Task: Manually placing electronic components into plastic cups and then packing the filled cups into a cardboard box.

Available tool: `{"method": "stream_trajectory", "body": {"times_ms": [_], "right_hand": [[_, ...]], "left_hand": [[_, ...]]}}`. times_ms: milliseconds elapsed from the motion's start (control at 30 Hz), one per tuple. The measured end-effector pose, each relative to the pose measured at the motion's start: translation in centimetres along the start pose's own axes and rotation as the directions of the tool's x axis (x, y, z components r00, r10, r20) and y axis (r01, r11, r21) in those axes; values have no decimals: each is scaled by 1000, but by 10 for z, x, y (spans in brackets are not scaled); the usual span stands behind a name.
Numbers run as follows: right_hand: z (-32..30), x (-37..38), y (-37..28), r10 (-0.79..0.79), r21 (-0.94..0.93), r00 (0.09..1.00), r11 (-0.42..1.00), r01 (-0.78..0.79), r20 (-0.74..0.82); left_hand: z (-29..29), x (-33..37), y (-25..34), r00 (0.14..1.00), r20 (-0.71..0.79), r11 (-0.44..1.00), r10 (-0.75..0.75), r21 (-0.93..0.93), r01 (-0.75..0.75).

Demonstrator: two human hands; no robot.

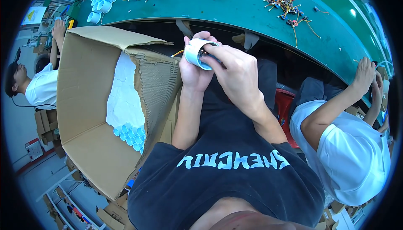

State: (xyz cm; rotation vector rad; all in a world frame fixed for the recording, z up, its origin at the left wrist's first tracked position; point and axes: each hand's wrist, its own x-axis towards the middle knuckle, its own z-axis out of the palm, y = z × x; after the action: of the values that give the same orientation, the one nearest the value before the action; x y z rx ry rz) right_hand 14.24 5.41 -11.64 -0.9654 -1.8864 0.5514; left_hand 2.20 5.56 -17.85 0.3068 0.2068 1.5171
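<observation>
Well, blue cylinder (192, 53), right fingers (219, 53) perhaps inside

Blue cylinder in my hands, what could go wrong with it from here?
Your left hand holds the blue cylinder in the air, off the green table, so a loosened grip might drop it. The fingers of your right hand are at its opening, by the small part inside, and could knock it. The orange-yellow wire sticking out on the left might snag, perhaps on the cardboard box.
</observation>
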Motion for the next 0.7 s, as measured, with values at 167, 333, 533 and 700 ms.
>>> {"method": "stream_trajectory", "body": {"times_ms": [167, 333, 533, 700], "right_hand": [[-8, 3, -2, 68, 57, 997, 996, -70, 46], [-11, 5, 2, 33, 111, 999, 993, -37, 33], [-13, 4, 3, -26, -16, 1000, 1000, 26, 12], [-11, 7, 5, -69, -36, 997, 997, 70, 22]], "left_hand": [[-4, 3, 2, 999, 38, 999, -31, -22, 32], [2, 3, 1, 997, -6, 997, -74, -7, 74], [6, 3, 2, 996, 13, 995, -89, 54, 88], [11, 7, 2, 995, 42, 995, -87, 54, 84]]}}
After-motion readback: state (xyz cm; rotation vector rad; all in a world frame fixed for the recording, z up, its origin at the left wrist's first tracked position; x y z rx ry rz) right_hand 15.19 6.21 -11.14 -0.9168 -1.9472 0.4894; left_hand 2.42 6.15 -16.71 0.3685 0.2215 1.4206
